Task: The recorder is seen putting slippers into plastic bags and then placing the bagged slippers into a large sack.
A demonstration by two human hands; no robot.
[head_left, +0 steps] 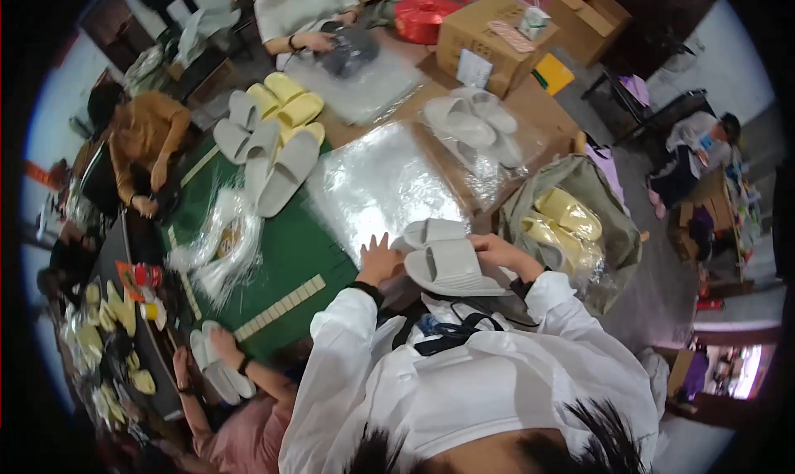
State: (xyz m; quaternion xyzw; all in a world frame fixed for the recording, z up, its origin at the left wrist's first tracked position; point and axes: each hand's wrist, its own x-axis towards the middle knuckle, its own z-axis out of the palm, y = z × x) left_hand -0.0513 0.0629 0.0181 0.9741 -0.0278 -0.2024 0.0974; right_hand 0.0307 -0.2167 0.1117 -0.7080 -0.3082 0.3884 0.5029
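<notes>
A green-topped table [290,250] fills the middle of the view, with a brown cardboard sheet covering its far part. On it lies a stack of clear plastic bags [377,184], crinkled and shiny, just beyond the person's hands. To the right of the table stands an olive sack [609,217] holding yellow slippers [563,217] in plastic. A brown carton [484,31] sits at the far edge, with a red spool [422,17] beside it. Further up the table lie loose grey slippers [273,163] and more yellow ones, and a second heap of grey ones rests on plastic near the carton.

Close to the person's chest is a pair of grey slippers [443,255], one stacked on the other at the near edge of the bags. The right hand [495,249] is closed on the pair's right end. The left hand [379,259] lies flat, fingers spread, on the plastic just left of the pair. A co-worker's hand [224,341] at lower left grips pale slippers.
</notes>
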